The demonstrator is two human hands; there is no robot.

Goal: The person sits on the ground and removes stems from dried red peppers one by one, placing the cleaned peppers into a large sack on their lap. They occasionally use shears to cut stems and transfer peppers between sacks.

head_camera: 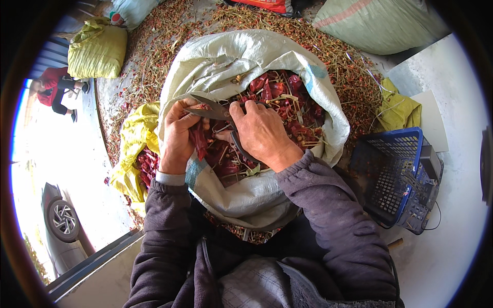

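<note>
My left hand (178, 133) grips a dried red chili pepper (199, 140), whose body hangs below the fingers. In my right hand (256, 129) is a pair of scissors (213, 109) with dark blades and black handles. The blades are parted and point left, with their tips at my left fingers. Both hands are over the opening of a white woven sack (246, 46) with a rolled-down rim. Inside it lie many dried red chilies (275, 90) with pale stems. The stem end of the held chili is partly hidden by my fingers and the blades.
Cut stems and red bits (154, 57) litter the floor. A yellow sack (133, 131) with chilies stands at left, a blue plastic basket (414, 154) at right. Full sacks (377, 23) are at the back. Beyond the doorway are a person (57, 90) and a car (61, 231).
</note>
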